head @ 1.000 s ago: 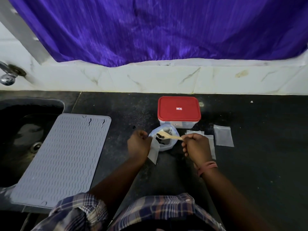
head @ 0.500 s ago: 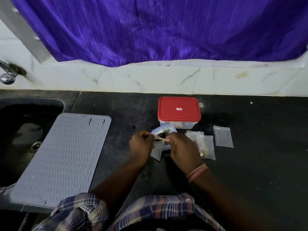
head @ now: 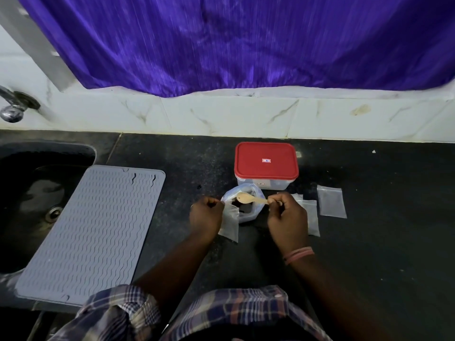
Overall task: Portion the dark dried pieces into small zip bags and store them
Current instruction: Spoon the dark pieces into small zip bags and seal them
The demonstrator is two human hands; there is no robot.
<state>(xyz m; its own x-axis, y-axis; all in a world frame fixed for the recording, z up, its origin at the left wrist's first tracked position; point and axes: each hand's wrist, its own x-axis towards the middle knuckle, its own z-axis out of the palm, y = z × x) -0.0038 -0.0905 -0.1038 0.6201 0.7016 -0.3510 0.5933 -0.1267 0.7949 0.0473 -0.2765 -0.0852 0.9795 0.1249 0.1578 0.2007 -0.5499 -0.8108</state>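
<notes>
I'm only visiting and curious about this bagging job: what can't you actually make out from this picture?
All in the head view:
- Contents of the red-lidded container: the opaque lid hides them.
- Dark pieces in the large plastic bag: too small to count.
- Small zip bag held by the left hand: fill unclear, hand covers its top.
- Spoon handle end: hidden in the right hand.
- Tap: cut off by the left edge.

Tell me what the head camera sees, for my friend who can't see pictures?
A person's right hand holds a wooden spoon over an open bag of dark pieces, while the left hand pinches a small zip bag beside it. On the black counter sit a red-lidded box, spare zip bags and a grey mat by the sink.
</notes>
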